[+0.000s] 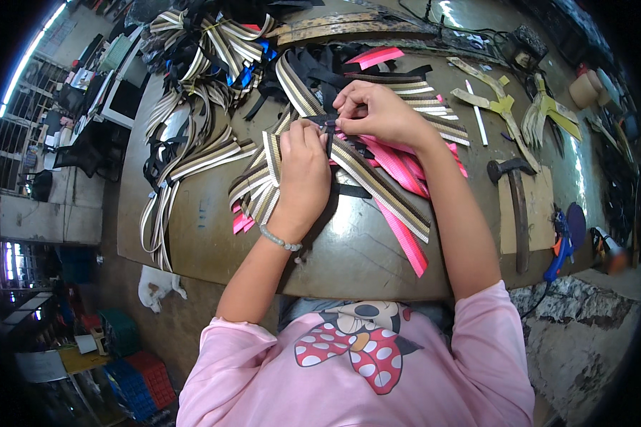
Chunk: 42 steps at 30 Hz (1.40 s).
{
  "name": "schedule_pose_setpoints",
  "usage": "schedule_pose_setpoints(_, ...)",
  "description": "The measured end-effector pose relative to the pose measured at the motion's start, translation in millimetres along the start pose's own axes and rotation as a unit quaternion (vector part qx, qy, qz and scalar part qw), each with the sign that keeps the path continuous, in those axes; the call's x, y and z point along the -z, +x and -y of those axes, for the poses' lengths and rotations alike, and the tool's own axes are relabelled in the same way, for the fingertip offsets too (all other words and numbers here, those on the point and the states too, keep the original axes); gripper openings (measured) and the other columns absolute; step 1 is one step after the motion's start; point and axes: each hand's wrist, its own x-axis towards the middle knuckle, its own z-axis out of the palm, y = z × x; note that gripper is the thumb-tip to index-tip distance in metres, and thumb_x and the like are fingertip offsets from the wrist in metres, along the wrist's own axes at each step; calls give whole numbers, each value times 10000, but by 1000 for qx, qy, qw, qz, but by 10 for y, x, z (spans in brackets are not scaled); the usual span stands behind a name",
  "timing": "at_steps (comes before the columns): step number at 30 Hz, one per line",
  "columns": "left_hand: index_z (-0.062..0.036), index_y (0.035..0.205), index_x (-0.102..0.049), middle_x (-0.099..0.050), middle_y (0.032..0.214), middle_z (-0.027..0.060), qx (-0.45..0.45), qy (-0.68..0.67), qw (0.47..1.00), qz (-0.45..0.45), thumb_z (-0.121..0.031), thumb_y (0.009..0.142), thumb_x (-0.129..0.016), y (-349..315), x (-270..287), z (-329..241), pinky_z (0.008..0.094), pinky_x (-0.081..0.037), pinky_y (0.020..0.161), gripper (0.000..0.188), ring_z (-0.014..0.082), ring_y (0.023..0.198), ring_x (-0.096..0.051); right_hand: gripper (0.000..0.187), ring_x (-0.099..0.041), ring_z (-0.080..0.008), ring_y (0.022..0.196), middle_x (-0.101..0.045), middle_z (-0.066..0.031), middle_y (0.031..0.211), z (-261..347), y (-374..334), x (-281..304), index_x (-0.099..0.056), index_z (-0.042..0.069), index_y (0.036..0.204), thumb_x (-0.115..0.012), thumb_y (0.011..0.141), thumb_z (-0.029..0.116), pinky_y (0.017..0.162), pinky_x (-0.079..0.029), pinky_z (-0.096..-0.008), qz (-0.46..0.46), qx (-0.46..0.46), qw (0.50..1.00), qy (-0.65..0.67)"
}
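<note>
My left hand [303, 167] is closed, its fingers pinching striped webbing beside a small dark buckle-like piece [326, 122]. Across from it, my right hand [377, 114] has thumb and forefinger pressed together at the same dark piece; what exactly lies in that pinch is partly hidden. A brown, tan and white striped webbing strap [384, 185] slants from my hands toward the near right. Bright pink straps [406, 242] lie under and beside it. Beneath both hands spreads a loose pile of more striped and black straps [299, 84].
At the left of the table [214, 245] are bundles of striped straps [224, 153]. On the right lie a hammer [520, 213], a white stick-like pen [477, 117], yellow-taped strips [502, 104] and a blue glue gun [563, 245]. A white animal [157, 286] rests on the floor.
</note>
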Motion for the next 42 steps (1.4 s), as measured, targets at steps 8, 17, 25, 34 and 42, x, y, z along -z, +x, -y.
schedule_pose_setpoints(8,49,956,-540,-543,1017,180,8,-38,999,1,-44,894,-582,-19,27,16,427,-430,836,120,346,935,-531,135,-593,-155,904,-599,-98,1002,-17,9,-30,-635,-21,729,-733,747,70,807,-489,-276,-7,29,998,-53)
schedule_pose_setpoints(17,49,942,-612,-587,1028,170,14,-35,999,3,-82,862,-659,-5,79,55,373,-501,749,161,301,844,-606,139,-638,-141,805,-686,-82,891,-251,95,-2,-678,-13,769,-747,735,102,722,-515,-277,-28,11,992,124)
schedule_pose_setpoints(25,16,927,-565,-563,1027,169,3,32,999,31,-61,897,-560,53,-27,-85,445,-405,865,82,352,972,-518,207,-644,-130,736,-684,-77,811,-319,145,-50,-691,1,821,-761,724,170,693,-519,-273,-74,13,997,-13)
schedule_pose_setpoints(34,10,875,-634,-611,873,62,0,-359,691,628,-165,885,-660,53,808,-69,289,-458,689,177,140,760,-580,212,-649,-128,769,-699,-74,831,-304,147,-44,-686,-6,832,-757,740,172,722,-522,-266,-69,-29,996,56)
schedule_pose_setpoints(42,-157,1354,-525,-471,1185,108,-17,-38,957,287,-38,936,-544,733,489,516,324,-452,868,435,231,1035,-535,159,-667,-156,774,-671,-124,843,-404,149,-141,-588,-32,917,-647,886,113,700,-558,-268,-132,7,967,219)
